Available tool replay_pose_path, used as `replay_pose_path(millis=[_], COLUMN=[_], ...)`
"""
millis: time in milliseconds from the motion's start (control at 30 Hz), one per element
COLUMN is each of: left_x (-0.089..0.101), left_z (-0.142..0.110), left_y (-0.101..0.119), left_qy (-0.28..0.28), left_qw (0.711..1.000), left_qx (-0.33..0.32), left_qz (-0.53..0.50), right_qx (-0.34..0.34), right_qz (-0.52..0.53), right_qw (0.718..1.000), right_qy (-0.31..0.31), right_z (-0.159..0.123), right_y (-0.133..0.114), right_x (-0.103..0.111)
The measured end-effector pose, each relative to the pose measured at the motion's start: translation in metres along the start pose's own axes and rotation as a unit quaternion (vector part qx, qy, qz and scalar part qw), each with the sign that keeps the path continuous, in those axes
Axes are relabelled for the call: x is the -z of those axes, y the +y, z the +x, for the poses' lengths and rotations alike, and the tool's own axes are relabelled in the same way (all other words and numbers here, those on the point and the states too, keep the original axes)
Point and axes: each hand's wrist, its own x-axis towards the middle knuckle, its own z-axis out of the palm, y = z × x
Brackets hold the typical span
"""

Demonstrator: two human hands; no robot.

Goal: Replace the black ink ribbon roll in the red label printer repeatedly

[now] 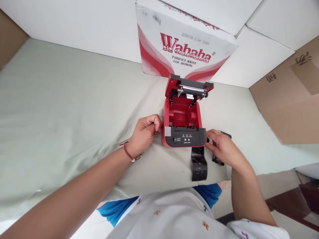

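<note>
A red and black label printer sits on the cloth with its lid raised. Its red inner bay shows no roll. Beside the printer's left wall, my left hand is curled closed, and its fingers hide whatever may be inside them. At the front right corner, the fingertips and thumb of my right hand close about a small black part at the printer's side. A black glossy strip hangs down in front of the printer. Partly covered by my right hand lies a black object I cannot identify.
Pale green cloth covers the table. Behind the printer stands a white and red Wahaha carton, with white boxes around it. A brown cardboard box is at the right. The table's front edge runs close to my body.
</note>
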Motion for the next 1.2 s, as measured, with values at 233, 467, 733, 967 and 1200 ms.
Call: replay_pose_path(millis=[233,467,733,967,1200], left_x=[0.001,-0.004,-0.008,-0.020,-0.027], left_z=[-0.001,-0.017,-0.039,-0.053,-0.052], left_y=[-0.003,0.003,0.009,0.009,0.012], left_qy=[0.006,0.052,0.078,-0.052,-0.067], left_qw=[1.000,0.970,0.832,0.735,0.737], left_qx=[-0.008,-0.140,-0.407,-0.545,-0.527], left_qz=[0.022,0.192,0.368,0.401,0.418], right_qx=[0.049,0.130,0.116,0.006,-0.026], right_qz=[0.073,0.144,-0.025,-0.183,-0.228], right_qw=[0.996,0.980,0.989,0.982,0.972], right_qy=[0.018,0.046,0.085,0.046,0.039], right_z=[-0.017,-0.029,0.048,0.073,0.091], right_y=[-0.007,-0.038,-0.086,-0.112,-0.117], right_x=[0.036,0.101,0.068,0.056,0.045])
